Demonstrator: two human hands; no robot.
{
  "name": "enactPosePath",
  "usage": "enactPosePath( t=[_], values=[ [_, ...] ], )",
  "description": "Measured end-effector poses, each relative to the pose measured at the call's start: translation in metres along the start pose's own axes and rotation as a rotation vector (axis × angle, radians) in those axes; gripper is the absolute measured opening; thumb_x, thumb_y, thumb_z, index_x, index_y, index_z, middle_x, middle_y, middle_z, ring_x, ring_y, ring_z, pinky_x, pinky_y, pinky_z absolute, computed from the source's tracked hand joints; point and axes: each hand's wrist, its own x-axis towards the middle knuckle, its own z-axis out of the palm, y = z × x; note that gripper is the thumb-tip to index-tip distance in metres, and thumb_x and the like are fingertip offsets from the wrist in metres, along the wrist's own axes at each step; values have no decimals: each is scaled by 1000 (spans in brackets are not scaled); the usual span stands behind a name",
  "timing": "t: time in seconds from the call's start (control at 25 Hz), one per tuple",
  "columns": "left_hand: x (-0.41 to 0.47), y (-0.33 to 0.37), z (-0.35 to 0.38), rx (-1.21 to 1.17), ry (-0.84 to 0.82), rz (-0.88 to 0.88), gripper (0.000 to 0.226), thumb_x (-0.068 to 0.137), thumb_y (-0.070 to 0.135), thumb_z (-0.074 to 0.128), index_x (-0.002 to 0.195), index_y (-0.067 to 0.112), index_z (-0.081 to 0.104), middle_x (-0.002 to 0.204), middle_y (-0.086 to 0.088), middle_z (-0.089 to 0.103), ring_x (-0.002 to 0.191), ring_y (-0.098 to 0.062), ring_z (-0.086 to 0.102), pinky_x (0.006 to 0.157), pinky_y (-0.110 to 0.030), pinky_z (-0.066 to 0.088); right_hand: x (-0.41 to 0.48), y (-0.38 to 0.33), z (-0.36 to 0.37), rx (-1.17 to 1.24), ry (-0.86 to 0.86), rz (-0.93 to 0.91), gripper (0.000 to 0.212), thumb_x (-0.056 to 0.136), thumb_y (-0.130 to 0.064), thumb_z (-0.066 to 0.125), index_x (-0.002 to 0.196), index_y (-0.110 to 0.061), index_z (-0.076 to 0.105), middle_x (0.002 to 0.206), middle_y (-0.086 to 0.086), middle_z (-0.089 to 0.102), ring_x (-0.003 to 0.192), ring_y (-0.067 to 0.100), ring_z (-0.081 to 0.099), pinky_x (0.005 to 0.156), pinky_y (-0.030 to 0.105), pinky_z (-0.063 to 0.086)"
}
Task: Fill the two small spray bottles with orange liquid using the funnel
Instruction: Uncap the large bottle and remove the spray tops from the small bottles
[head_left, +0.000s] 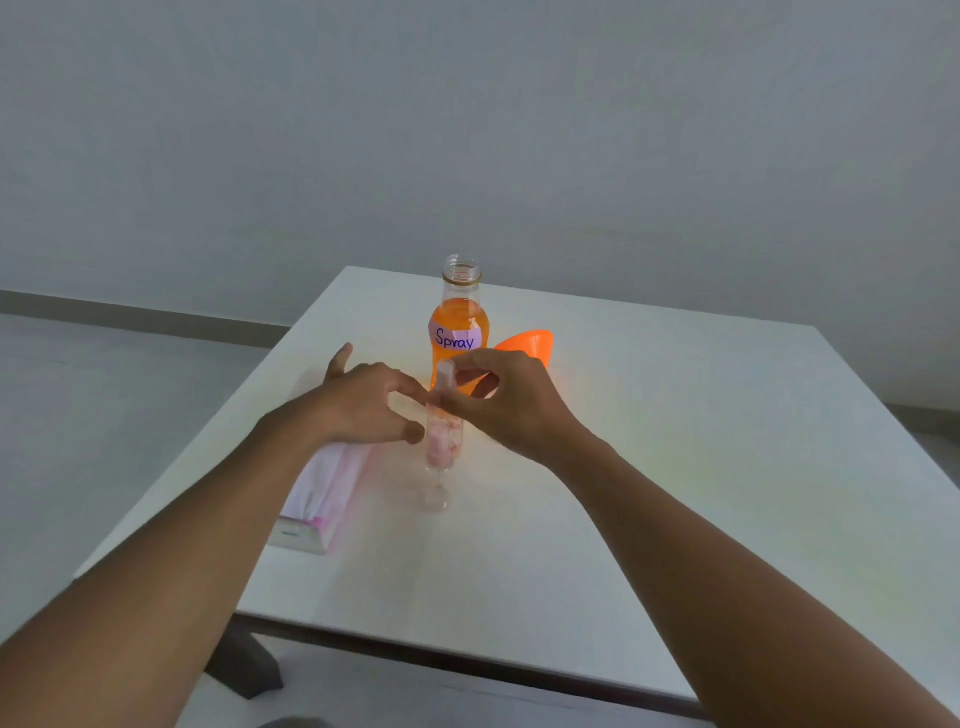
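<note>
Clear spray bottle (443, 441): left hand (363, 402), right hand (511, 405) pinching.

Two bare arms show, one from the near left corner and one from the near right. The left forearm (182, 525) and right forearm (727, 561) are uncovered from the picture's edge to the wrist, long and slim in outline. The left hand (363, 402) and right hand (511, 405) are bare too; finer detail of the fingers is blurred.
</note>
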Motion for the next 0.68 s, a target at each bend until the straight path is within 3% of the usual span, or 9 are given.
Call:
enactPosePath(
  t=[0.08,0.16,0.24,0.32,0.4,0.48,0.56,0.68],
  values=[
    [0,3,-1,-41,31,-12,37,73,47,66,110,42,67,86,23,56,98,-7,51,120,-47,-9,7,1,-2,-29,-68,19,23,86,-37,80,99,-19,80,87,-11,74,70,-1,62,59,9,41],
    [0,2,-8,-122,51,-6,43,60,59,61,102,49,67,97,21,64,99,-6,55,121,-45,-3,7,0,-10,5,-22,-8,21,86,-36,79,94,-17,81,85,-6,76,73,8,67,59,13,46],
    [-3,3,-17,-245,87,-3,46,54,66,66,98,54,68,106,18,66,115,-12,52,118,-43,21,2,-9,-21,73,54,-43,25,88,-38,77,96,-16,80,87,-5,78,76,9,71,64,14,50],
    [-8,15,-27,-415,103,76,42,61,56,79,101,46,71,112,18,68,121,-9,53,109,-39,38,-5,-19,-35,173,119,-52,26,87,-41,77,96,-17,79,89,-6,78,77,7,72,69,20,54],
    [-14,34,-34,-528,128,221,33,70,39,86,100,33,74,105,14,73,108,-1,64,101,-33,48,-11,-26,-49,269,169,-54,24,86,-40,78,95,-17,78,91,-5,79,82,13,74,78,36,61],
    [-19,55,-41,-541,160,319,33,71,37,86,101,28,74,97,9,76,96,-5,70,92,-29,53,-17,-32,-66,299,209,-51,23,86,-37,77,97,-16,77,95,-5,78,84,18,74,81,50,61],
    [-25,74,-45,-562,113,355,37,69,43,81,101,25,73,95,7,76,92,-8,71,85,-26,51,-25,-36,-85,291,224,-60,20,89,-31,76,99,-14,78,97,-6,78,83,16,73,80,50,61],
    [-34,102,-44,-595,-2,399,34,74,42,77,99,20,73,95,2,76,94,-14,72,89,-32,52,-41,-35,-117,324,162,-107,10,92,-22,75,95,-13,76,99,-4,76,87,10,70,80,34,53]
  ],
)
